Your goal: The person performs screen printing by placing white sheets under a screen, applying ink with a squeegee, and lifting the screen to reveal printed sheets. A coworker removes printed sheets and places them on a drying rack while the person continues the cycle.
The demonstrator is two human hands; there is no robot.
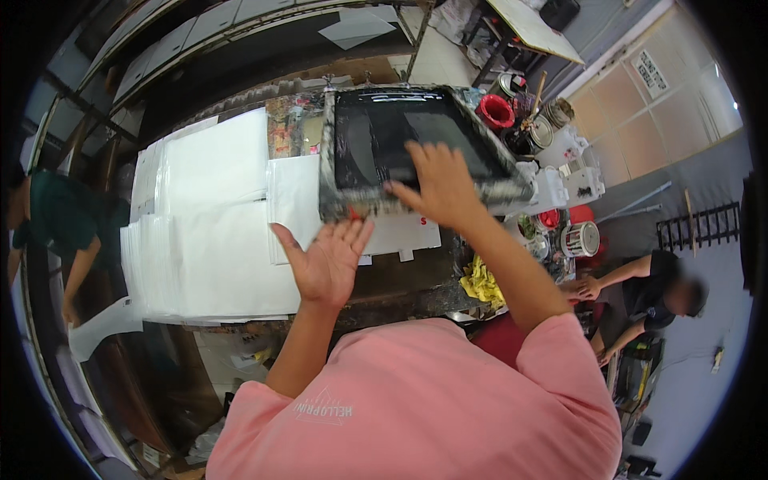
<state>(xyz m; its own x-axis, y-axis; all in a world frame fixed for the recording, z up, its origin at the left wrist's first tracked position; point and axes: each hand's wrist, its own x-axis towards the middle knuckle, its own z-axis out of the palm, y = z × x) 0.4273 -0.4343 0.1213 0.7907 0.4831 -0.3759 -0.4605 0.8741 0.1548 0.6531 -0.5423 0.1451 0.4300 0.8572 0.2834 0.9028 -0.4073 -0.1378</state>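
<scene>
A screen printing frame point(492, 192) with a dark mesh lies raised over the table, its rim smeared with ink. My right hand point(442, 186) is over its front part with fingers spread; whether it touches the rim or mesh I cannot tell. In front of the frame's left corner, my left hand point(330, 264) is held palm up, fingers apart, with nothing in it. Beneath the frame, a white sheet point(400, 232) with a small red mark sticks out. Stacks of white sheets point(224, 260) cover the table's left side.
Right of the frame stand a red container point(496, 112), several ink cans and a white bucket point(580, 240). A crumpled yellow cloth point(482, 284) lies at the table's front right. People work at the far left point(68, 212) and right point(652, 296). A metal rack point(192, 40) stands behind.
</scene>
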